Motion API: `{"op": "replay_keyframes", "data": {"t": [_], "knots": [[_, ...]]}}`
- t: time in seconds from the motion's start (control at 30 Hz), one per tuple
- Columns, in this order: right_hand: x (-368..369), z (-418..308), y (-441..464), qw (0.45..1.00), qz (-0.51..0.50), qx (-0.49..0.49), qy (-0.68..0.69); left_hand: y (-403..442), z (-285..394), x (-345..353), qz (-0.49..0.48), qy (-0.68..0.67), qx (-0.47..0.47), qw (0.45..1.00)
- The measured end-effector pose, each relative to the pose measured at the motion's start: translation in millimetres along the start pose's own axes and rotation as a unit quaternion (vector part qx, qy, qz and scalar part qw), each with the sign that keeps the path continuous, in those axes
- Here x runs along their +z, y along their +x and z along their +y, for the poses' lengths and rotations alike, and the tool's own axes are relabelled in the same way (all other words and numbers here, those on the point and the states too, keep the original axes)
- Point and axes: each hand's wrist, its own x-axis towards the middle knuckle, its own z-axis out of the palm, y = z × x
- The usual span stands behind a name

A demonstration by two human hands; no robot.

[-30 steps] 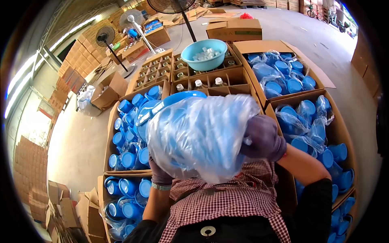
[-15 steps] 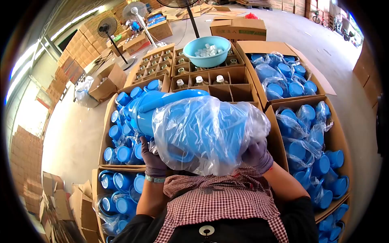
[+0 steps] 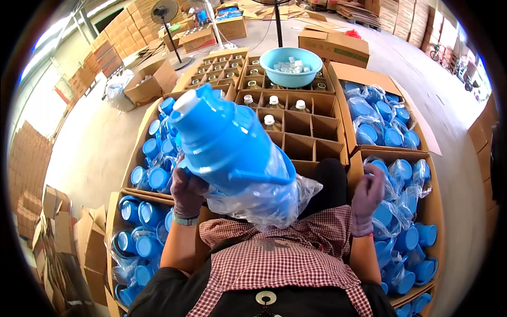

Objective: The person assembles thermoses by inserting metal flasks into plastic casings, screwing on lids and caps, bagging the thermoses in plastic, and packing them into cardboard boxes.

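A blue plastic thermos flask [image 3: 227,140] leans up and to the left in front of me, its white stopper [image 3: 186,102] showing at the upper end. Crumpled clear plastic bag [image 3: 259,208] covers only its lower part, and a blue handle lies along its side. My gloved left hand [image 3: 189,193] is closed on the flask from the left; some of its fingers are hidden behind it. Apart from the flask, my gloved right hand [image 3: 368,198] is raised beside the right carton with fingers curled in. Whether they hold anything small is hidden.
A divided carton [image 3: 301,124] with several white-capped bottles stands ahead. Behind it, a light-blue basin [image 3: 291,74] of small translucent pieces rests on another divided carton. Cartons of blue flask parts flank me on the left [image 3: 153,198] and right [image 3: 355,174]. A standing fan [image 3: 168,31] is farther back.
The flask has swung from lying sideways to pointing up-left, its stopper end now towards me. The bag has slipped to its lower part. My right hand has let go and moved right.
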Motion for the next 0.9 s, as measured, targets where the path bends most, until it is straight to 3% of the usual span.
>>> {"op": "replay_keyframes", "data": {"t": [0.03,0.07,0.13,0.17,0.2,0.3,0.4,0.43,0.47,0.53,0.57,0.6,0.67,0.73,0.8,0.83,0.87,0.9], "knots": [[8.1,3.2,-5.6,0.998,0.008,-0.068,0.007,-9.3,0.4,1.2,0.017,0.045,0.004,0.999],[18.1,7.4,-11.4,0.990,0.015,-0.138,0.013,-16.2,-3.4,-10.1,-0.027,-0.004,-0.025,0.999],[66.9,15.6,-35.5,0.946,-0.223,-0.194,0.130,-21.7,-1.8,47.0,-0.021,0.023,0.032,0.999],[85.0,30.1,-61.3,0.929,-0.245,-0.046,0.273,-26.8,1.1,48.9,-0.066,0.035,-0.009,0.997],[92.8,39.9,-80.3,0.873,-0.255,0.106,0.401,-31.8,3.9,50.7,-0.112,0.050,-0.050,0.991],[77.3,27.9,-72.3,0.807,-0.212,0.149,0.531,-40.5,23.7,76.1,-0.242,0.145,-0.174,0.943],[19.4,-9.1,-39.2,0.816,-0.270,0.096,0.503,-40.6,6.0,59.2,-0.238,0.271,-0.070,0.930],[-0.1,-21.7,-31.0,0.834,-0.286,0.062,0.467,-44.0,4.2,82.5,-0.084,0.331,-0.022,0.940],[-20.3,-33.3,-28.0,0.862,-0.295,0.022,0.412,-33.6,-5.8,78.2,-0.020,0.421,0.029,0.906],[-57.5,-48.4,-26.4,0.923,-0.287,-0.078,0.245,-17.5,-18.3,77.2,-0.098,0.526,0.092,0.840],[-74.4,-65.3,-31.6,0.936,-0.257,-0.071,0.230,-15.0,-31.0,69.6,-0.150,0.525,0.016,0.838],[-85.3,-70.0,-34.9,0.919,-0.243,-0.088,0.299,-12.9,-36.8,61.7,-0.236,0.523,-0.019,0.819],[-103.8,-74.7,-41.7,0.932,-0.244,-0.162,0.214,-25.1,-42.0,80.4,-0.234,0.303,-0.239,0.892],[-129.2,-95.0,-55.2,0.944,-0.274,-0.168,0.075,-22.7,-34.9,101.9,-0.234,0.325,-0.261,0.879],[-140.6,-98.7,-71.9,0.955,-0.259,-0.144,0.014,-9.1,-34.2,131.7,-0.275,0.351,-0.255,0.858],[-138.6,-92.2,-81.4,0.963,-0.242,-0.119,-0.006,-5.3,-38.5,154.4,-0.289,0.293,-0.207,0.887],[-136.0,-83.4,-90.7,0.970,-0.224,-0.094,-0.008,0.6,-39.1,182.1,-0.322,0.313,-0.168,0.878],[-133.5,-74.6,-99.6,0.976,-0.206,-0.069,-0.011,4.8,-48.0,211.8,-0.361,0.361,-0.051,0.858]]}}
